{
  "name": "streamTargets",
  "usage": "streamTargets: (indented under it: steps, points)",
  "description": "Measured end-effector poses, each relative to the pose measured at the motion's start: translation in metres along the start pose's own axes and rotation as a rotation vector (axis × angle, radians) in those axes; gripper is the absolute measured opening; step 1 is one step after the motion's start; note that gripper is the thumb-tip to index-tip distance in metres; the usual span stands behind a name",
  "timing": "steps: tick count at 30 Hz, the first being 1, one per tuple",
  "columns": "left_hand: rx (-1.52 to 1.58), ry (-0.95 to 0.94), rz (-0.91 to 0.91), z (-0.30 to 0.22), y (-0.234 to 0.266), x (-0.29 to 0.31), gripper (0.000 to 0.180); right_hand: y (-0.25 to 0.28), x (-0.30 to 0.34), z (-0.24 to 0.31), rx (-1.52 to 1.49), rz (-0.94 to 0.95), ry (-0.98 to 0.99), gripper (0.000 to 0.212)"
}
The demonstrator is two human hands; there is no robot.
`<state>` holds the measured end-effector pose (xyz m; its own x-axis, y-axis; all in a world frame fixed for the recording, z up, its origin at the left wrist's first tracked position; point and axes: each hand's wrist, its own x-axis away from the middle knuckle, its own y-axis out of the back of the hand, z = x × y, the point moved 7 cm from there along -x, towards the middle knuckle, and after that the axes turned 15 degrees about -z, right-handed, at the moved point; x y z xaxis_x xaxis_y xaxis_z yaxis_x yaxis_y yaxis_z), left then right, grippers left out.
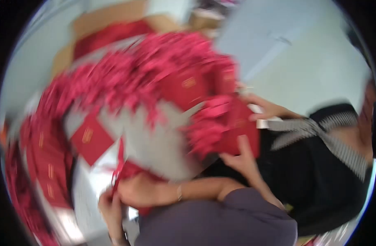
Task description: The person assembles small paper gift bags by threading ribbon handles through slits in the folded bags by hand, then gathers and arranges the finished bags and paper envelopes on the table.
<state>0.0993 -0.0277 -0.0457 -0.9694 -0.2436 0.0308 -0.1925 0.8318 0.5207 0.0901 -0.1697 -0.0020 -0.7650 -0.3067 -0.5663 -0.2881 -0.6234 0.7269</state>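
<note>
Low in the head view, my left hand (109, 205) and my right hand (141, 190) are close together. Both are closed, and a red ribbon (120, 153) runs up from between their fingers. A dark red piece (134, 168), which looks like a flat bag, shows partly behind my right hand, which hides the rest. Just beyond my hands, a flat red bag (92, 138) with a small gold print lies on the table. Motion blur smears the fingertips.
Red bags with bunched pink ribbons (134, 69) are piled along the table's far side. More red bags (48, 164) line the left. An open cardboard box (108, 16) stands behind. At right, a person in black holds a red bag (241, 123) with pink ribbons.
</note>
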Motion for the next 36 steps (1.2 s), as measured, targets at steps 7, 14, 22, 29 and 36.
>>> streamTargets:
  steps: [7, 14, 22, 29, 36]
  points:
    - [0.174, -0.140, 0.170, -0.034, -0.019, 0.011, 0.026, 0.013, 0.010, -0.017, -0.142, -0.172, -0.328, 0.019]
    - [-0.138, -0.338, 0.040, -0.063, -0.018, 0.023, 0.025, 0.021, -0.003, -0.018, -0.119, 0.081, -0.350, 0.020]
    - [0.001, -0.361, 0.007, -0.051, -0.012, 0.017, 0.025, 0.019, 0.000, -0.004, -0.092, 0.000, -0.147, 0.022]
    - [0.313, -0.097, 0.038, 0.013, -0.027, 0.002, 0.026, 0.022, 0.001, -0.005, -0.079, -0.032, -0.170, 0.023]
    - [0.473, -0.110, 0.212, -0.028, -0.010, 0.013, 0.033, 0.017, -0.003, -0.002, -0.076, -0.056, -0.163, 0.023]
